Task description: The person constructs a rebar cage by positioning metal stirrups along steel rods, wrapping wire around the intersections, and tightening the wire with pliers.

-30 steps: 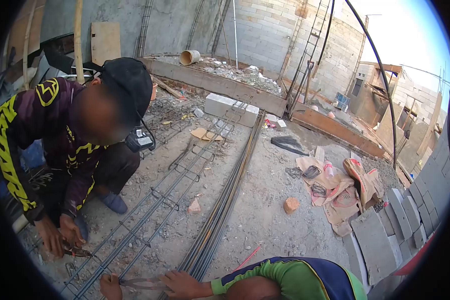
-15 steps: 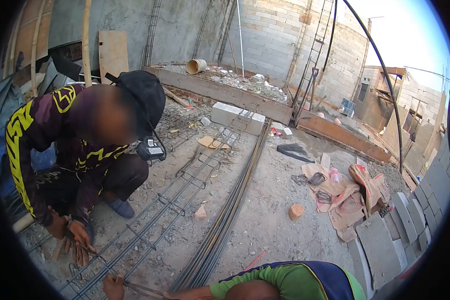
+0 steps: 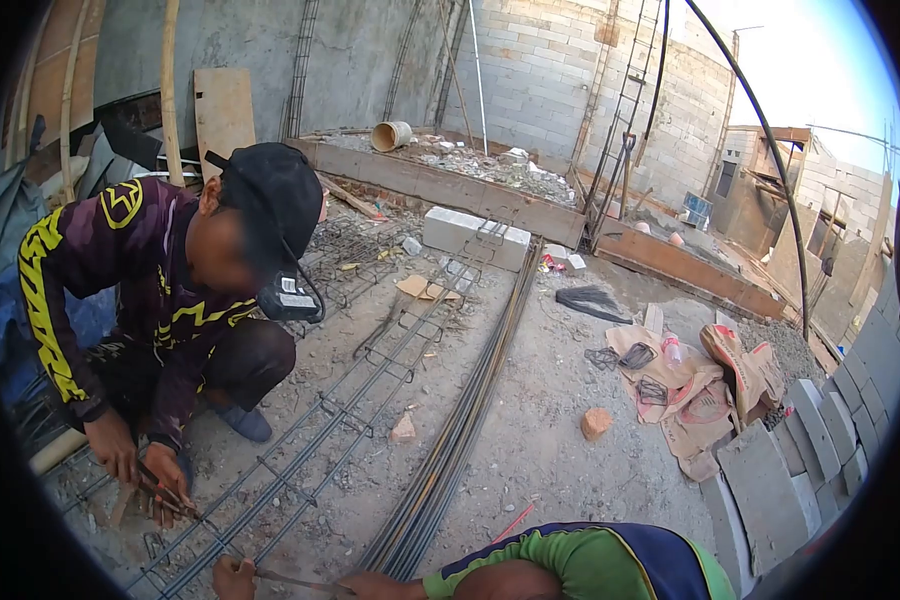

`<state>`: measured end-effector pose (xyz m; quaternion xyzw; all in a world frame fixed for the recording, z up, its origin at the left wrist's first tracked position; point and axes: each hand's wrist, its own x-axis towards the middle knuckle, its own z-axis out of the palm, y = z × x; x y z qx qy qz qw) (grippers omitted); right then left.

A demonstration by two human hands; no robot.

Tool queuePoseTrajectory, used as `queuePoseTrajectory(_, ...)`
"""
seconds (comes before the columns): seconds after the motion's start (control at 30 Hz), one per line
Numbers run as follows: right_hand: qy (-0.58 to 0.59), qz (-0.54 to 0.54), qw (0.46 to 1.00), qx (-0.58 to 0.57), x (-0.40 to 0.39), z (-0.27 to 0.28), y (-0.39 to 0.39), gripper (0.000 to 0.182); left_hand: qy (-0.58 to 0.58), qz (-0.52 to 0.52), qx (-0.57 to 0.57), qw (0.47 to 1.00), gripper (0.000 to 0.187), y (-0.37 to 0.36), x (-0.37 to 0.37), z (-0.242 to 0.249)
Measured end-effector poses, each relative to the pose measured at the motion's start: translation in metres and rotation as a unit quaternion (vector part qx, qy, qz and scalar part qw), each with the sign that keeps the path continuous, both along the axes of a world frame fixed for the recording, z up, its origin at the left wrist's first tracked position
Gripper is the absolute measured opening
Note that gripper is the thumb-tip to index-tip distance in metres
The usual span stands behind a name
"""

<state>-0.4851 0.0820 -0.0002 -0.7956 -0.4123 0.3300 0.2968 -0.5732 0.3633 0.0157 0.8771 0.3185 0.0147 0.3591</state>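
Observation:
At the bottom edge, my right hand, below a green and navy sleeve, is closed on the handles of slim metal pincers. My left hand is closed near the tool's tip, beside the rebar cage. What its fingers pinch is hidden. The long cage of bars and stirrups lies diagonally on the ground. Across the cage, a crouching co-worker in a black cap works at a crossing. The co-worker's hands hold a dark metal hand tool against the cage.
A bundle of loose rebar runs right of the cage. A white block lies at its far end. Farther right are torn paper sacks, wire coils, a brick piece and grey blocks. A bucket lies tipped over at the back.
My hands and the pincers have shifted slightly right. The co-worker's head has turned down, and their tool now shows more clearly between their hands.

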Motion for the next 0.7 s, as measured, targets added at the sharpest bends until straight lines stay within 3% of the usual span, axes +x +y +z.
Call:
queuePoseTrajectory(0.03, 0.000, -0.001, 1.000, 0.000, 0.004, 0.012, -0.002, 0.048, 0.012, -0.001, -0.012, 1.000, 0.034, 0.003, 0.001, -0.004)
queuePoseTrajectory(0.07, 0.372, -0.030, 0.928, -0.007, 0.009, 0.037, -0.005, 0.042, 0.025, -0.001, -0.025, 0.999, 0.032, 0.003, 0.001, -0.005)
queuePoseTrajectory(0.1, 0.690, -0.053, 0.722, -0.014, 0.011, 0.050, -0.007, 0.037, 0.024, 0.000, -0.025, 0.999, 0.032, 0.003, 0.001, -0.005)
queuePoseTrajectory(0.13, 0.690, -0.052, 0.722, -0.015, 0.007, 0.029, -0.007, 0.037, 0.002, -0.007, -0.026, 1.000, 0.031, 0.003, 0.001, -0.004)
queuePoseTrajectory(0.2, 0.787, 0.016, 0.608, 0.102, -0.008, -0.014, -0.003, 0.032, -0.018, -0.013, -0.024, 0.999, 0.030, 0.003, -0.002, -0.005)
queuePoseTrajectory(0.23, 0.788, 0.017, 0.607, 0.103, -0.010, -0.019, -0.005, 0.032, -0.029, -0.003, -0.027, 0.999, 0.028, 0.003, -0.002, -0.006)
queuePoseTrajectory(0.3, 0.812, -0.088, 0.576, 0.042, -0.008, 0.022, -0.008, 0.027, -0.040, 0.004, -0.029, 0.999, 0.026, 0.001, -0.001, -0.005)
queuePoseTrajectory(0.33, 0.812, -0.089, 0.574, 0.044, -0.007, 0.021, -0.007, 0.027, -0.041, 0.001, -0.022, 0.999, 0.025, -0.001, -0.001, -0.002)
queuePoseTrajectory(0.4, 0.750, -0.096, 0.654, -0.008, -0.005, 0.012, -0.007, 0.022, -0.033, -0.011, -0.011, 0.999, 0.024, 0.000, 0.000, 0.006)
queuePoseTrajectory(0.43, 0.756, -0.099, 0.647, -0.002, -0.003, 0.002, -0.006, 0.022, -0.029, -0.016, -0.038, 0.999, 0.025, 0.001, 0.001, 0.011)
queuePoseTrajectory(0.5, 0.622, -0.004, 0.777, -0.094, 0.007, -0.031, -0.001, 0.025, -0.015, -0.023, -0.065, 0.998, 0.025, -0.001, -0.002, 0.010)
queuePoseTrajectory(0.53, 0.629, -0.004, 0.772, -0.090, 0.008, -0.051, 0.001, 0.025, -0.021, -0.022, -0.090, 0.995, 0.026, 0.000, -0.002, 0.008)
queuePoseTrajectory(0.6, 0.625, 0.035, 0.779, 0.043, -0.004, -0.086, 0.005, 0.032, -0.021, -0.019, -0.111, 0.993, 0.028, 0.006, -0.003, -0.004)
queuePoseTrajectory(0.63, 0.629, 0.036, 0.776, 0.046, -0.011, -0.097, 0.007, 0.032, -0.022, -0.002, -0.086, 0.996, 0.029, 0.009, -0.004, -0.020)
queuePoseTrajectory(0.7, 0.409, -0.031, 0.898, 0.161, -0.019, -0.095, 0.011, 0.048, -0.019, 0.016, -0.058, 0.998, 0.030, 0.007, -0.005, -0.011)
